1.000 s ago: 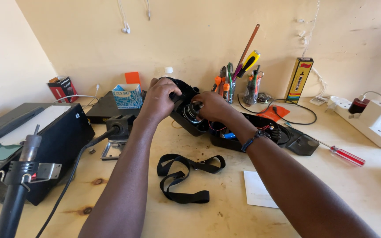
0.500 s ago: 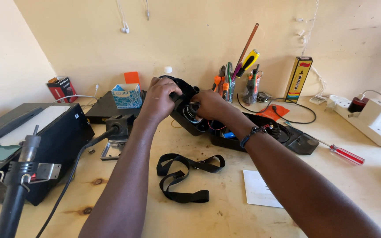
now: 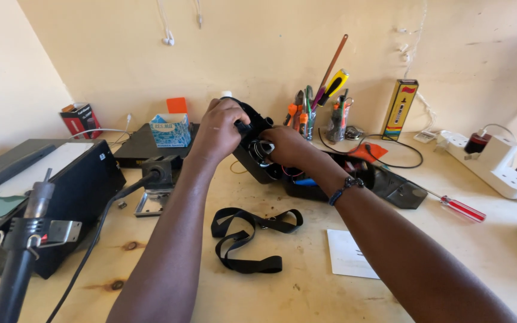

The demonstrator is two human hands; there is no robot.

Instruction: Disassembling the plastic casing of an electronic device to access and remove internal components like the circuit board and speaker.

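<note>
Little had moved since the earlier frames: both hands stayed closed on the same black device, and only the fingers seemed to have shifted slightly, so the work looked to be holding at the same step.

Head view: the left hand (image 3: 221, 128) was curled firmly over the top of the black device (image 3: 257, 149), which stood tilted up at the back of the wooden workbench (image 3: 306, 287). The right hand (image 3: 287, 145) was also closed, its fingertips pressed into the device's open front, where coloured wires showed; whether it pinched a small part there could not be told. A beaded bracelet (image 3: 345, 188) circled the right wrist.

Nearer the person, a black strap (image 3: 249, 239) lay loose on the bench, apart from both hands. A red-handled screwdriver (image 3: 459, 208) lay to the right, near a white power strip (image 3: 498, 164). A holder of tools (image 3: 312, 116) stood just behind the device. A hot-air tool (image 3: 28, 233) rose at the near left.
</note>
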